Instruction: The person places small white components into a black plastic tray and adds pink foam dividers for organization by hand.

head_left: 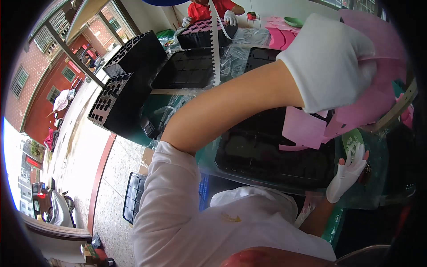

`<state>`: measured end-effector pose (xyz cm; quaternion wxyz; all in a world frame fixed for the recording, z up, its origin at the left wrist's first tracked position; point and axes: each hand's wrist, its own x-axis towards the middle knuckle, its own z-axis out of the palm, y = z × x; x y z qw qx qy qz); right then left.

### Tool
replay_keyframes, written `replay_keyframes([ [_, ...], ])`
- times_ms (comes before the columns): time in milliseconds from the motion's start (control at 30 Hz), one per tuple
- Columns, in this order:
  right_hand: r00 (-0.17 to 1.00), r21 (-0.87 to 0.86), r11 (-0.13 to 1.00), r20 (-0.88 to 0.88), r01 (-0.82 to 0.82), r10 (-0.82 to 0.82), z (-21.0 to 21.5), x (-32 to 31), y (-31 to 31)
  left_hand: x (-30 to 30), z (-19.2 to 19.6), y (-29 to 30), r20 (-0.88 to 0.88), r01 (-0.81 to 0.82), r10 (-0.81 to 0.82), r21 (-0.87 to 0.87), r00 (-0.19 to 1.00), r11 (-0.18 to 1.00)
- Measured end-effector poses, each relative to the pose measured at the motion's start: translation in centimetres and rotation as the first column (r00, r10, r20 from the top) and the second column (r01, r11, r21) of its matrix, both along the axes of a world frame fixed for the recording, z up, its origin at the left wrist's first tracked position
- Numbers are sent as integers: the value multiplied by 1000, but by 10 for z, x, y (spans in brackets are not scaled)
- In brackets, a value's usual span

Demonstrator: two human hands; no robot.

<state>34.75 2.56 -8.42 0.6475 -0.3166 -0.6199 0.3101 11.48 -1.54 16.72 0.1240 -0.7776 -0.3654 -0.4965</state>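
Note:
My left hand [327, 64], in a white glove, reaches high across the table with its fingers curled on a pink sheet [380, 33]. Other pink pieces [304, 129] hang or lie just below it, over a black plastic tray [271, 160]. Lower on the right is my right hand [348, 178], gloved in white with some bare fingertips showing. Its fingers are stretched out at a green bowl [348, 139] holding small white pieces. Whether those fingers touch the pieces I cannot tell.
Across the table, a person in red with white gloves works at a black crate [200, 39] with pink in its cells. Stacked black crates [133, 53] stand at the left edge. A white toothed strip [215, 49] hangs ahead. Pink sheets [282, 35] and a green dish [294, 21] lie at the back.

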Motion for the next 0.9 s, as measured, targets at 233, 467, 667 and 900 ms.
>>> replay_keyframes([
  [233, 783, 92, 870, -399, -484, 478, 51, -16, -2, 24, 32, -72, 578, 307, -101, -271, 810, 912],
  [467, 752, -42, 790, -341, -612, 564, 75, -3, 42, -52, -23, -78, 726, 112, 109, -249, 679, 962],
  [667, 671, -204, 642, -308, -739, 674, 94, -22, 35, -100, -112, -69, 835, 155, 393, -478, 385, 865],
  [900, 696, -658, 471, -114, -588, 709, 67, -22, 82, -132, -189, -57, 142, -374, 687, -751, 713, 544],
])
